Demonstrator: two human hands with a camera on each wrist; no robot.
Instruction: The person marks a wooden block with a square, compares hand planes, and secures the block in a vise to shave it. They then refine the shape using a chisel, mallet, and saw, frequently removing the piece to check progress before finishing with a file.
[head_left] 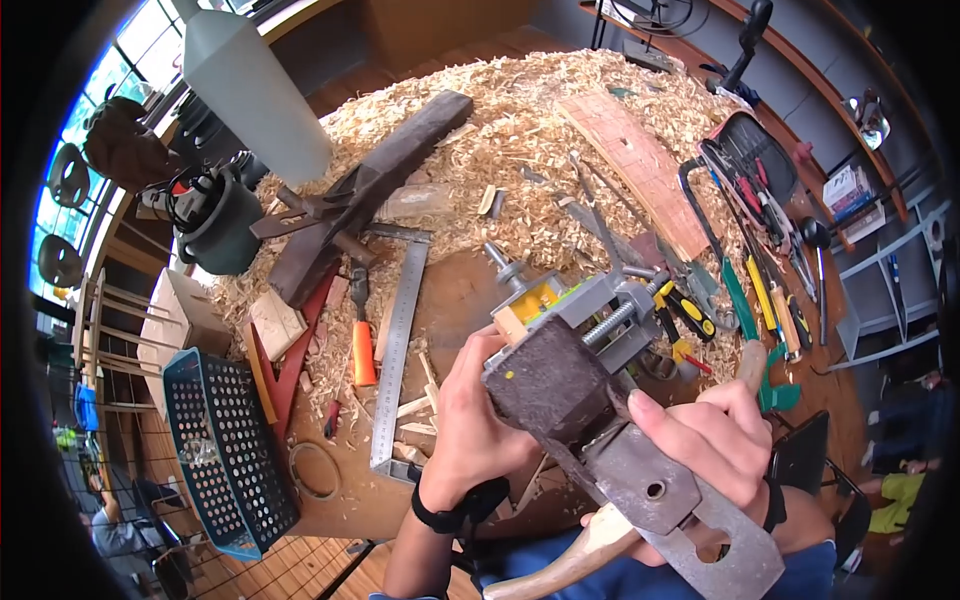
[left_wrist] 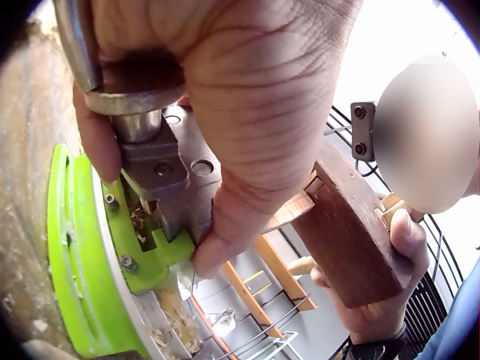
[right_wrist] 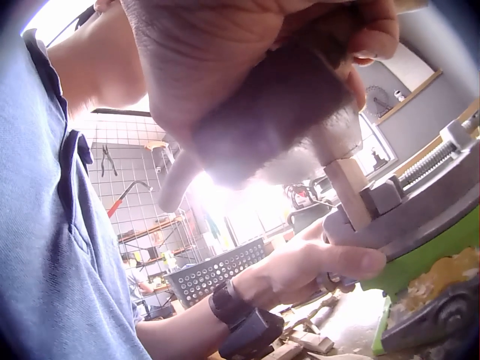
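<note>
My right hand (head_left: 705,440) grips a wooden hand plane (head_left: 555,385) by its crosswise handle; a metal iron with a keyhole slot sticks out toward my body. The plane is tilted above the near end of a grey bench vise (head_left: 610,300). In the left wrist view, the plane's dark brown body (left_wrist: 352,232) is lifted in the right hand. My left hand (head_left: 465,410) holds the vise from the left side, its thumb against the metal. Below it shows the vise's green base (left_wrist: 82,262). A small pale wood piece (right_wrist: 349,191) stands upright by the vise jaws.
Wood shavings (head_left: 500,110) cover the table's far side. Another dark plane (head_left: 370,190) lies there, near a steel square (head_left: 400,330) and an orange-handled tool (head_left: 362,345). A perforated basket (head_left: 225,455) stands left. Pliers (head_left: 690,310) and a saw (head_left: 735,290) lie right.
</note>
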